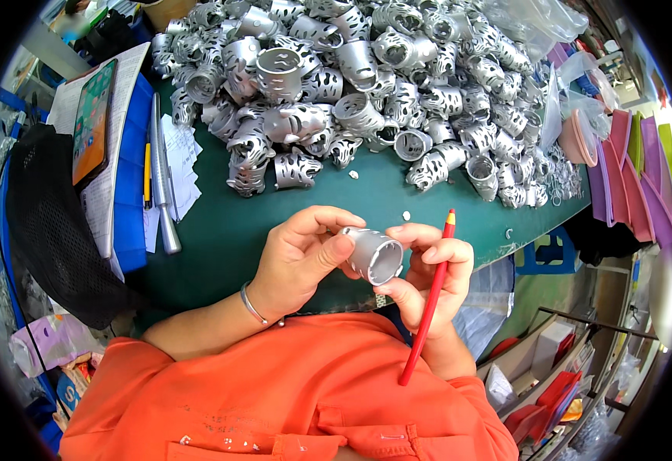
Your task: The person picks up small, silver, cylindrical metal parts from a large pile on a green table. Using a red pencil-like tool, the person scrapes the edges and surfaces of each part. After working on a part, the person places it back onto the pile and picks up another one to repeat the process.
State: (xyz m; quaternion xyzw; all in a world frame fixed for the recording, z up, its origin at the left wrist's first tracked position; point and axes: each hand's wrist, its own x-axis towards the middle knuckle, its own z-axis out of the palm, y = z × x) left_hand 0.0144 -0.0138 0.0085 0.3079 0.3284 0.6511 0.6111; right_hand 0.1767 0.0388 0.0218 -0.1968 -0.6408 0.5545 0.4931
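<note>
Close above the near edge of the green table, a silver cylindrical metal part (374, 254) is held between my two hands, its round open end tilted toward me and to the right. My left hand (303, 250) pinches its left side between thumb and fingers. On the other side, the thumb and a finger of my right hand (436, 273) touch the rim. A red pencil (430, 307) also sits between the right hand's fingers, its tip up and its long end slanting down over the orange shirt. Many similar openwork parts (294, 123) lie heaped beyond.
On the left, a phone (95, 123) rests on papers over a blue tray (131, 192), beside a metal tool (164, 207) and a yellow pencil (148, 175). A black mesh bag (51, 207) hangs nearer. Clear plastic bags and pink and purple sheets (628, 180) stand right.
</note>
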